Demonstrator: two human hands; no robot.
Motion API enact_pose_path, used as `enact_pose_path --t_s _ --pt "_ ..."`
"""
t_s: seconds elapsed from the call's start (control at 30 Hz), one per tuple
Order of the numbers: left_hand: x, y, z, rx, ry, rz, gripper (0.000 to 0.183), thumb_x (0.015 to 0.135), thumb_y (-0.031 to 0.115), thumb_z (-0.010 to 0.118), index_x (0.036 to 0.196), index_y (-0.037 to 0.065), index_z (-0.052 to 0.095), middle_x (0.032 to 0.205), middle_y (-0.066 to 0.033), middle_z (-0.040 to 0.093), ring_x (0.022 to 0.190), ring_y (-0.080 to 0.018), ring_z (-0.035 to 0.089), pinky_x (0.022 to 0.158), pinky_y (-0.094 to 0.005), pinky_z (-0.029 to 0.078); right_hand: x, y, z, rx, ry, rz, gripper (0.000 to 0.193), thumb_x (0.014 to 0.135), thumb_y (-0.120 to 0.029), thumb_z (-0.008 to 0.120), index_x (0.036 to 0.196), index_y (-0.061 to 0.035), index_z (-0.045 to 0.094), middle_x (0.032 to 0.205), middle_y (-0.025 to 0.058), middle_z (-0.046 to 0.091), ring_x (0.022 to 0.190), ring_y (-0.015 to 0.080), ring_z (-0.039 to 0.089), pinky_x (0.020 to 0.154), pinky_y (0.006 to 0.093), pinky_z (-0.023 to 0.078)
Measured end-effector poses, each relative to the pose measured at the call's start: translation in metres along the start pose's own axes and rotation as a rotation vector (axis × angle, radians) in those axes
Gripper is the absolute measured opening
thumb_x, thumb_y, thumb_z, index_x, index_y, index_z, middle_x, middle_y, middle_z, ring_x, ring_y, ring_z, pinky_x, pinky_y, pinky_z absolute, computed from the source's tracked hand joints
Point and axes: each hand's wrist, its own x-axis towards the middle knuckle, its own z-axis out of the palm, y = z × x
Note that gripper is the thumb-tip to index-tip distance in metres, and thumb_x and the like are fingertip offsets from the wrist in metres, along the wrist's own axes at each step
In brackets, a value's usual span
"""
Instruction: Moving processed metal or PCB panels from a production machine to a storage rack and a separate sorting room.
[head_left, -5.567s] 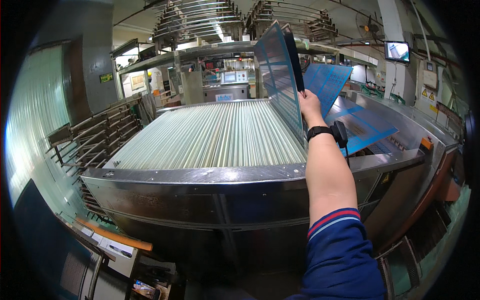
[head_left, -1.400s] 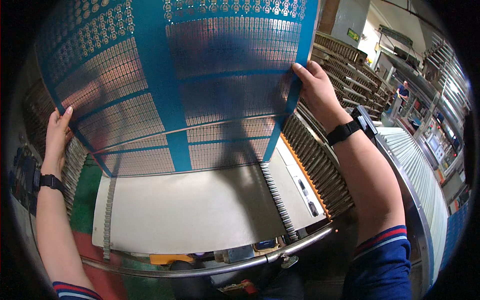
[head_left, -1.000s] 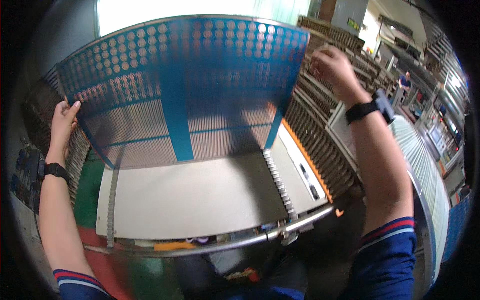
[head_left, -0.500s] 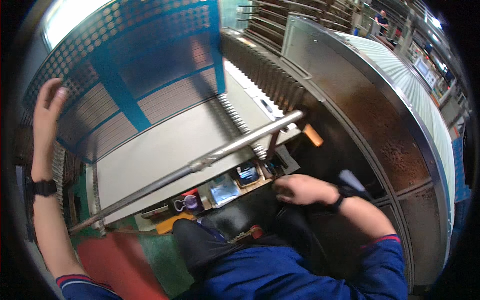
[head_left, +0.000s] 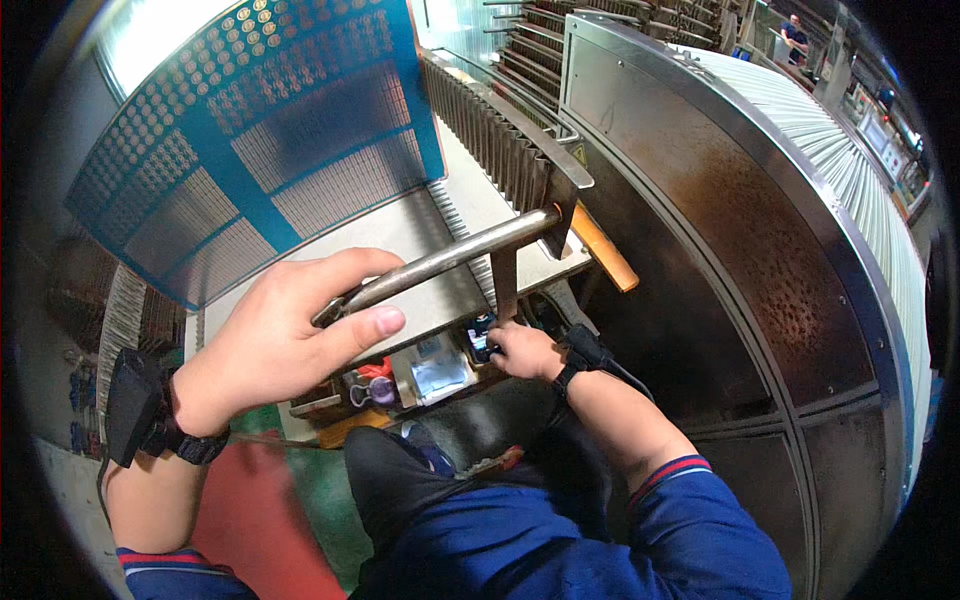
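Observation:
My left hand (head_left: 285,335) is closed round a round metal bar (head_left: 460,258), thumb on the near side and fingers over the far side. Below the bar's right part, my right hand (head_left: 527,350) reaches into a shallow tray (head_left: 405,385) under the white tabletop. Its fingers are bent together by a flat metal upright (head_left: 505,285) and a small dark object; what they hold is hidden. Behind the bar, a large blue panel (head_left: 232,160) with rows of round and rectangular patterns stands upright between toothed racks (head_left: 465,225).
In the tray lie a clear plastic packet (head_left: 438,375) and a purple clip (head_left: 378,392). An orange handle (head_left: 605,250) juts out right of the bar. A tall stained metal cabinet (head_left: 720,240) closes off the right side. Far back, a person (head_left: 795,40) stands.
My left hand has come from the blue panel's left edge onto the metal bar. My right hand has moved left and forward to the tray. The view has shifted slightly.

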Motion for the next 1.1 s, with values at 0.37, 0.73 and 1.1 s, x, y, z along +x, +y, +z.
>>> enact_pose_path --t_s 0.37,0.73,1.1 --pt "0.001 -0.002 0.004 0.116 0.15 0.13 0.023 0.091 0.018 0.066 0.105 0.0 0.067 0.09 -0.0171 0.066 0.086 -0.0332 0.065 0.078 -0.0401 0.05 -0.092 -0.025 -0.097 0.241 -0.014 0.017 0.032 0.092 -0.026 0.064 0.112 -0.0004 0.062 0.108 0.0226 0.066 0.106 0.0403 0.063 0.092 0.0475 0.052" --pt "-0.015 -0.026 -0.011 -0.188 0.054 -0.037 0.018 0.09 0.012 0.065 0.104 0.001 0.061 0.087 -0.0075 0.062 0.073 -0.016 0.059 0.067 -0.0304 0.05 -0.386 -0.178 -0.357 -0.41 1.232 0.085 0.03 0.092 -0.008 0.067 0.121 -0.0001 0.062 0.118 0.0151 0.066 0.105 0.0241 0.065 0.088 0.0351 0.052" --pt "-0.015 -0.011 -0.016 -0.457 -0.036 -0.004 0.017 0.1 0.018 0.061 0.097 0.002 0.067 0.079 -0.0005 0.057 0.074 -0.0092 0.052 0.068 -0.0254 0.042 -0.646 -0.135 -0.485 -1.317 2.135 0.732 0.071 0.091 -0.046 0.067 0.137 0.0033 0.046 0.136 0.0244 0.052 0.134 0.0395 0.044 0.112 0.0472 0.034"
